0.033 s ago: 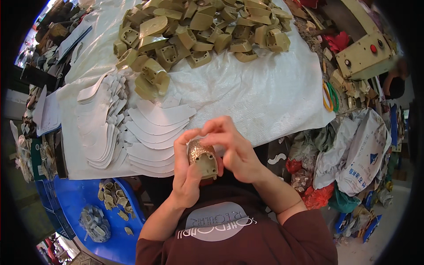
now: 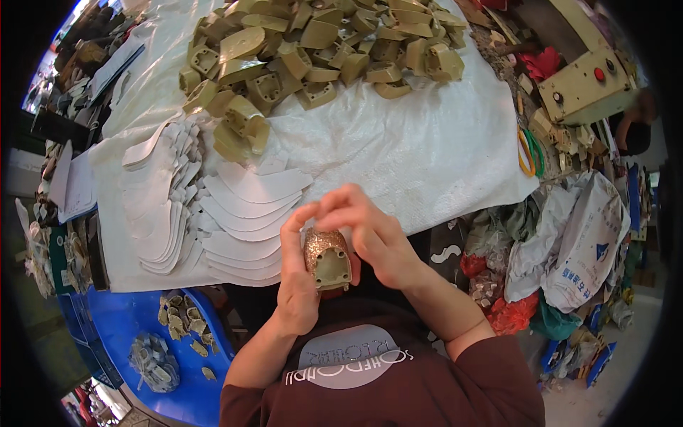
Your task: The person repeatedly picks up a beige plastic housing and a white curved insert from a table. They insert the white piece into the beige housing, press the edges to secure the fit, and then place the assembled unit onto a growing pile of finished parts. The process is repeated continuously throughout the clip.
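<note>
Close in front of my chest I hold a shoe heel (image 2: 331, 267), its olive hollow side with several holes facing up and its outer wall covered in glittery gold material. My left hand (image 2: 297, 292) is closed around the heel's left side, its fingers reaching toward the far end. My right hand (image 2: 370, 231) is bent over that far end, fingers curled against the glitter covering near my left fingertips. What lies between those fingertips is hidden. Beyond my hands, fanned white curved pieces (image 2: 242, 220) lie on the white sheet (image 2: 398, 156).
A pile of olive heels (image 2: 320, 50) covers the far part of the table. At left is another stack of white pieces (image 2: 153, 213). A blue tub (image 2: 171, 398) with bagged and loose parts stands lower left. A control box (image 2: 583, 92) and plastic bags (image 2: 569, 249) are at right.
My left thumb has shifted off the heel's hollow side toward its left edge. My right hand has moved slightly up and left over the far end.
</note>
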A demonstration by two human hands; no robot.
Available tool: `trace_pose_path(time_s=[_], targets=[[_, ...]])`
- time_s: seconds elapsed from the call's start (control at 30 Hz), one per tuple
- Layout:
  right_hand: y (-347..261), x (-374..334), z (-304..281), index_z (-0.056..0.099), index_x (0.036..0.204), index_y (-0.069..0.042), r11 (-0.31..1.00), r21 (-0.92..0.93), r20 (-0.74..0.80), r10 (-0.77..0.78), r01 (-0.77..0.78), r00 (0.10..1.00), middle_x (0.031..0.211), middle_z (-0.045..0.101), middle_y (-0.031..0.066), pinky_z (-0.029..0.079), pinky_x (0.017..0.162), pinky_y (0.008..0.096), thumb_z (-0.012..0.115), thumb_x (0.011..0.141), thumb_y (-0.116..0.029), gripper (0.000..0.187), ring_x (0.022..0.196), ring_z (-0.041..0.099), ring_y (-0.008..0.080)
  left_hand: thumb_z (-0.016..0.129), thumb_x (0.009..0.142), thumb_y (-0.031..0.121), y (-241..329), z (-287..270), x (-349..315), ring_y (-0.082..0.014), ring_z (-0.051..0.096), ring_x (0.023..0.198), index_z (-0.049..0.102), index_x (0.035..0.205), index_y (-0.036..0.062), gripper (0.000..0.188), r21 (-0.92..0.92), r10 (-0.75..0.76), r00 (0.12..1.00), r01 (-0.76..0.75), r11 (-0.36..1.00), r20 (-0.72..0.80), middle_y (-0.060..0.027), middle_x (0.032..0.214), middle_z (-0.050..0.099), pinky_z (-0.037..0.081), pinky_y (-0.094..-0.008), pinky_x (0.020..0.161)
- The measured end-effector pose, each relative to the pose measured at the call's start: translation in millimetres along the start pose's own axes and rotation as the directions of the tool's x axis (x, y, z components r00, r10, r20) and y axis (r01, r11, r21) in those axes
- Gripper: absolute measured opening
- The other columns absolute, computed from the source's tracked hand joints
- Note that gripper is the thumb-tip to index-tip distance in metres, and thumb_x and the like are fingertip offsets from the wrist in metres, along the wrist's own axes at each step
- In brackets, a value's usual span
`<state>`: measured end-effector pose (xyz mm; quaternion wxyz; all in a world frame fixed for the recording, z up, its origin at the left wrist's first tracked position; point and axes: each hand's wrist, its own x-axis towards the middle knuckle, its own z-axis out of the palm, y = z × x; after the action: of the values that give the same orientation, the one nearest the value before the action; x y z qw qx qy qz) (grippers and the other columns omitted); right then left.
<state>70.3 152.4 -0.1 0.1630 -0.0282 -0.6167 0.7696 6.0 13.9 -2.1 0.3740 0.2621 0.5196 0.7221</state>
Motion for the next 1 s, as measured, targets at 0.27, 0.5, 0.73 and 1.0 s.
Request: trace_pose_path(time_s=[0.27,0.5,0.73,1.0], targets=[[17,1,-3,0.059,0.103,-0.006,0.994,0.095,0.258,0.032,-0.059,0.966,0.110,0.051,0.0112,0.046,0.069,0.0262,0.056,0.092,-0.015,0.014,0.083,0.053,0.0151,0.034,0.089,0.067,-10,10,-1,-0.0208,0.052,0.105,0.019,0.141,-0.0007,0.087,0.141,0.152,0.982,-0.137,0.980,-0.107,-0.0182,0.124,0.043,0.045,-0.0314,0.085],[28,-11,23,0.046,0.131,-0.004,0.961,-0.167,0.034,-0.216,0.218,0.976,0.116,0.050,0.0131,0.034,0.095,0.0384,0.041,0.099,-0.026,0.040,0.108,0.045,0.0277,0.044,0.097,0.035,-4,9,6,-0.0145,0.054,0.095,0.026,0.140,0.0069,0.055,-0.073,0.120,0.952,-0.146,0.987,-0.281,-0.0088,0.108,0.053,0.046,-0.0284,0.082],[30,-13,29,0.043,0.133,-0.002,0.950,-0.163,-0.006,-0.270,0.266,0.963,0.113,0.050,0.0145,0.040,0.089,0.0349,0.039,0.098,-0.019,0.039,0.100,0.050,0.0257,0.041,0.098,0.025,-22,7,0,-0.0130,0.053,0.094,0.028,0.139,0.0076,0.047,0.143,0.184,0.920,-0.141,0.979,-0.345,-0.0069,0.106,0.051,0.044,-0.0262,0.081],[11,-10,16,0.043,0.131,-0.001,0.998,0.011,-0.026,0.066,-0.066,0.997,0.104,0.052,0.0135,0.043,0.079,0.0306,0.034,0.099,-0.046,0.056,0.090,0.053,0.0226,0.038,0.089,0.066,-7,5,8,-0.0190,0.056,0.090,0.017,0.143,0.0101,0.081,-0.474,0.011,0.977,-0.113,0.873,-0.211,-0.0151,0.113,0.051,0.049,-0.0332,0.074]])
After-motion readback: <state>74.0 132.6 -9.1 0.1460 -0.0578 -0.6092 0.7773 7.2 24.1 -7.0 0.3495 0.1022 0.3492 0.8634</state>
